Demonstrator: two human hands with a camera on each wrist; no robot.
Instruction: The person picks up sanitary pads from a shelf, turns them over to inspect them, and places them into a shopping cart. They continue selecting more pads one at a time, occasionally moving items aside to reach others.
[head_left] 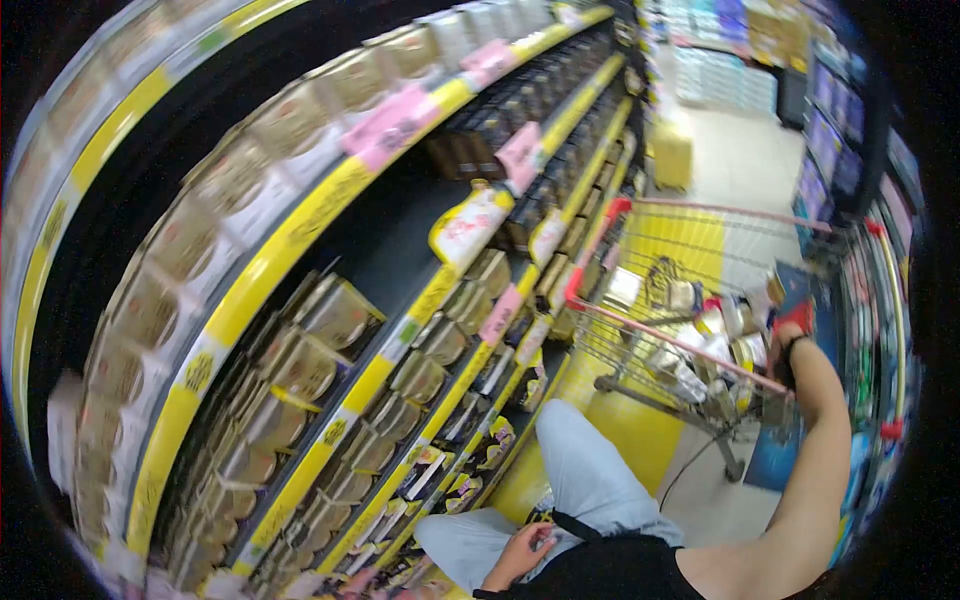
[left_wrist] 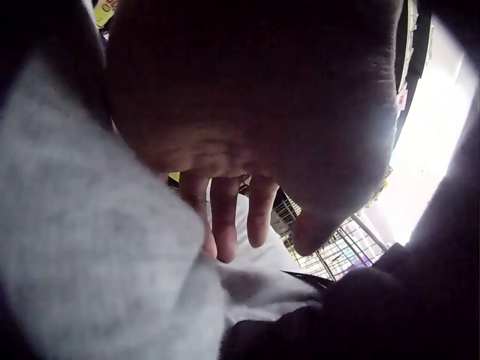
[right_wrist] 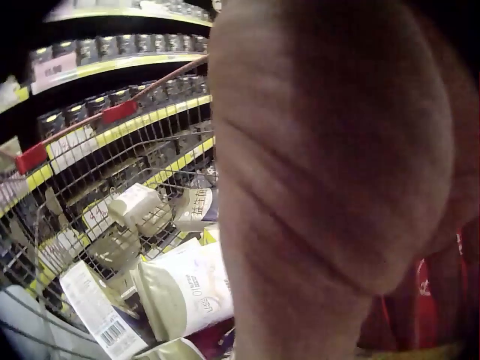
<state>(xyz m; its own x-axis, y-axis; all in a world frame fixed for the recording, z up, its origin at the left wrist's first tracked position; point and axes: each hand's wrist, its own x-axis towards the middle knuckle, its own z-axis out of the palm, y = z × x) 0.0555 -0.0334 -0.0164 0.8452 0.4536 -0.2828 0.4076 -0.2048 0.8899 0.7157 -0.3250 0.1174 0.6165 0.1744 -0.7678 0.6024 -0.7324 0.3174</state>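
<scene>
My left hand (head_left: 522,553) lies by my lap beside the light-blue jeans (head_left: 590,470). Its fingers (left_wrist: 225,217) hang loosely curled in the left wrist view, holding nothing. On the right, my arm reaches out to the far side of a wire shopping cart (head_left: 690,330). There my right hand (head_left: 784,346) is right at a red package (head_left: 803,316). The palm fills much of the right wrist view and hides the fingers, so I cannot tell whether they grip it. Several cartons and packs, among them a white carton (right_wrist: 105,311) and a white-and-gold pack (right_wrist: 187,292), lie jumbled in the cart.
Long shelves with yellow edge strips (head_left: 270,265) run along the left, stacked with gold-and-white packages (head_left: 240,180). Pink price tags (head_left: 390,125) hang from them. More goods (head_left: 830,150) stand on the right, and a yellow case (head_left: 673,155) is farther down the aisle.
</scene>
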